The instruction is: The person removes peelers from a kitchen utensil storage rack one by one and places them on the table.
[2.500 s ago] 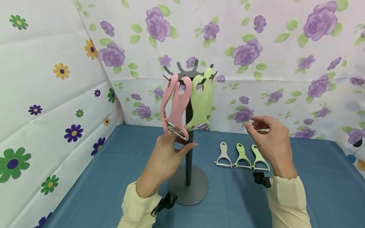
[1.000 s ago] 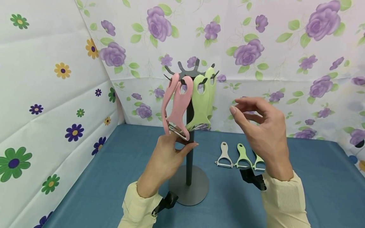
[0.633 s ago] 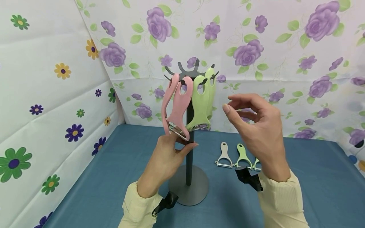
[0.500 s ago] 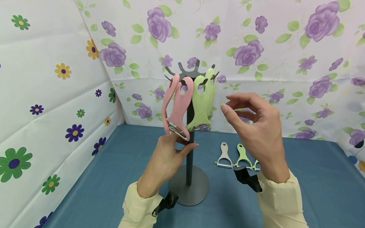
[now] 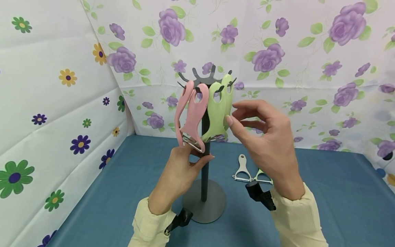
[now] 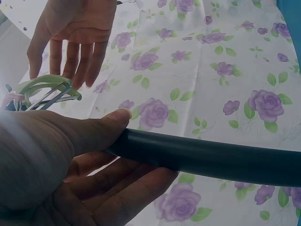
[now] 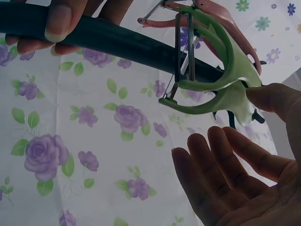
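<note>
Two pink peelers [image 5: 193,115] and two green peelers [image 5: 217,113] hang by their handle holes from the hooks of a dark grey stand. My left hand [image 5: 177,176] grips the stand's pole [image 5: 204,188] below the pink peelers; the left wrist view shows thumb and fingers around the pole [image 6: 207,157]. My right hand [image 5: 268,140] is at the right of the green peelers, its thumb tip at the rear one's edge in the head view. In the right wrist view that hand's fingers are spread apart from the thumb, beside a green peeler [image 7: 240,66].
On the blue tabletop [image 5: 102,206] lie a white peeler [image 5: 242,163] and a green peeler [image 5: 263,177], right of the stand's round base [image 5: 213,214]. Bare hooks [image 5: 213,72] point to the back and left. Flowered cloth [image 5: 308,68] stands behind.
My right hand has moved left, from above the loose peelers to the hanging green ones. It now hides the rightmost loose green peeler. The left hand keeps its grip on the pole.
</note>
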A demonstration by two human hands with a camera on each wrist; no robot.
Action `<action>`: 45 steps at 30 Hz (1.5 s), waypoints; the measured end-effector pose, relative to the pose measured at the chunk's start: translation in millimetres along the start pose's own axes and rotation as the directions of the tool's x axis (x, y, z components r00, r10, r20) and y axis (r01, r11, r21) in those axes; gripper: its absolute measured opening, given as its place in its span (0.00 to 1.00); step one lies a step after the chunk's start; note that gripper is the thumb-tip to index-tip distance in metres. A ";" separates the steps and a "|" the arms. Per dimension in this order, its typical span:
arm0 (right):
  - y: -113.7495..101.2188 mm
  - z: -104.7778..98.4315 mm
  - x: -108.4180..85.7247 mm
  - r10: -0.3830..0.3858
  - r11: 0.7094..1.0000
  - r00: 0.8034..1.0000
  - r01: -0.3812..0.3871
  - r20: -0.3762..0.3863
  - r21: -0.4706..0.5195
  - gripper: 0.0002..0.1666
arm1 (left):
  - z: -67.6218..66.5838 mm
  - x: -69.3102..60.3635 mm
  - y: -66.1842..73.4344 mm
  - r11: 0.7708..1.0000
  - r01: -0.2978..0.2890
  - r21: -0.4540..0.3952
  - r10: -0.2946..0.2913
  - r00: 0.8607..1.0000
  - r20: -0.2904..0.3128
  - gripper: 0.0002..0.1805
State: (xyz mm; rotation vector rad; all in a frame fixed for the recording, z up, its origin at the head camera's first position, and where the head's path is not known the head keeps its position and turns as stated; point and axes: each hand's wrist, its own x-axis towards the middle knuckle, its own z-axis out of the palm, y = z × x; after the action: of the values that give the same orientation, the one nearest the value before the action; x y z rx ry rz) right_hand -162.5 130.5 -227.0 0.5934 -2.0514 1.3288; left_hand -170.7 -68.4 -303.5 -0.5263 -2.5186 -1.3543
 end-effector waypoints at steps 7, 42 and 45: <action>-0.9 6.7 0.5 0.012 1.000 0.999 -0.013 0.034 0.008 0.18 | -0.3 -0.7 -1.5 1.000 -0.002 -0.004 0.002 1.000 0.001 0.13; -19.0 23.6 -5.1 0.202 0.975 0.973 -0.211 0.107 0.073 0.19 | -1.3 -0.6 -2.1 0.998 -0.060 0.001 0.060 0.998 -0.010 0.14; -18.1 24.6 -5.7 0.198 0.975 0.973 -0.208 0.115 0.082 0.18 | -1.8 -0.4 -2.3 0.998 -0.067 0.003 0.067 0.998 0.003 0.15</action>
State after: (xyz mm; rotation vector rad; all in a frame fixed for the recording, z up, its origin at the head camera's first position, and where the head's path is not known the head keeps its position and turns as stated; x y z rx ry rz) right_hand -152.7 101.0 -226.9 0.5147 -2.1935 1.5487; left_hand -171.3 -71.2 -304.4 -0.6072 -2.4819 -1.3259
